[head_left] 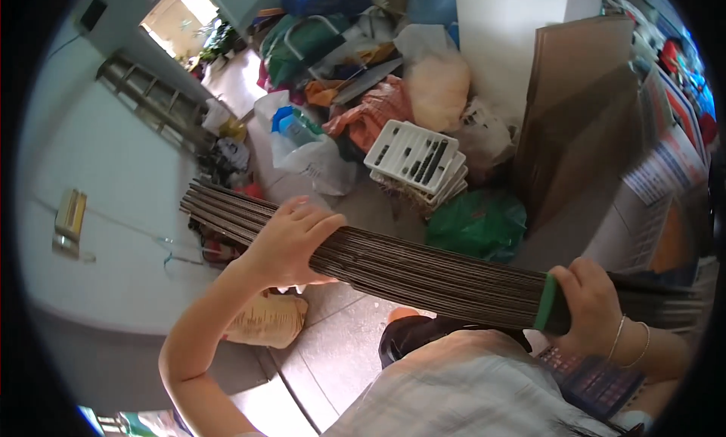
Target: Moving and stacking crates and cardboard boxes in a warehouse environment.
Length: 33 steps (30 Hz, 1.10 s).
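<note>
- Head view: a thick stack of flat cardboard sheets (423,274) runs across the middle, from about 9 o'clock down toward 4 o'clock. You see only its thin edges, which look like many dark brown lines pressed together.
- The left hand (291,240) lies over the top of the stack near its left end. The fingers curl over the far edge and grasp the sheets. The thumb is hidden behind the stack.
- The right hand (594,305) is wrapped tight around the stack near its right end, fingers clenched on the sheets. Thin bracelets sit on that wrist.
- A green band (546,302) goes around the stack just beside the right hand's fingers. Only a short strip of it shows.
- The right end of the stack is blurry and fades into the dark rim at 4 o'clock.
- At 1 o'clock a tall brown cardboard sheet (578,112) leans upright. It looks smooth and flat, and part of it is blurred.
- Near the middle, toward 12 o'clock, white plastic trays (416,161) with long slots lie stacked up.
- Below them sits a shiny, crinkly green bag (476,225), partly hidden by the stack.
- At 12 o'clock is a pile of bags and cloth (355,66), too jumbled to tell apart.
- At 7 o'clock a crumpled tan paper bag (268,320) lies on the grey tiled floor (340,354).
</note>
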Tool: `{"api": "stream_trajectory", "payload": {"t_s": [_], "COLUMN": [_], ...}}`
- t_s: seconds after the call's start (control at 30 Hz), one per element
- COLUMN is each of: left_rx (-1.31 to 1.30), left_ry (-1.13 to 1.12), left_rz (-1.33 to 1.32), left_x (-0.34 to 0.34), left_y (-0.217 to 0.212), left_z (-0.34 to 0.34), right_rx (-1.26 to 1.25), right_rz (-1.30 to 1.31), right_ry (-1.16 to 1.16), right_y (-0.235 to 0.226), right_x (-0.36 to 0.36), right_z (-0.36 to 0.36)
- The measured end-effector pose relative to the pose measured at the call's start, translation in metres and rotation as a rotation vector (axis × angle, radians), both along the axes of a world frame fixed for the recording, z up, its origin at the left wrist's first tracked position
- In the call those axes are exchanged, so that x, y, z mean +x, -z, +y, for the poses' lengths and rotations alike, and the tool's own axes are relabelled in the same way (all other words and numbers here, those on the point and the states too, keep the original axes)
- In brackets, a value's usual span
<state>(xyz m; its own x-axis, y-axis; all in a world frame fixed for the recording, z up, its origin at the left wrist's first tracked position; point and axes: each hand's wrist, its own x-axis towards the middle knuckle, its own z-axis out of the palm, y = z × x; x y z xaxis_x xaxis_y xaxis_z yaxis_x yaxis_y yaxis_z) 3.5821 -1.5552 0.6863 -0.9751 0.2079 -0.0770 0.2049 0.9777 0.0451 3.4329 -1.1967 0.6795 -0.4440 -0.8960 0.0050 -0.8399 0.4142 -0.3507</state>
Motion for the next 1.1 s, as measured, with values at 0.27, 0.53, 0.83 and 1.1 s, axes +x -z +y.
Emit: {"api": "stream_trajectory", "payload": {"t_s": [0.27,0.53,0.83,1.1], "left_rx": [-0.025,0.307,0.055,-0.044], "left_ry": [0.072,0.429,0.371,0.542], "left_rz": [-0.142,-0.239,-0.201,-0.068], "left_x": [-0.007,-0.004,-0.014,-0.118], "left_y": [0.001,0.013,-0.001,-0.010], "left_z": [-0.081,-0.139,-0.262,-0.314], "right_rx": [0.031,0.133,0.113,0.008], "right_rz": [0.226,0.298,0.318,0.308], "right_ry": [0.187,0.389,0.490,0.568], "right_y": [0.004,-0.003,0.001,0.001], "right_x": [-0.005,0.045,0.104,0.083], "right_z": [-0.035,-0.090,-0.199,-0.241]}}
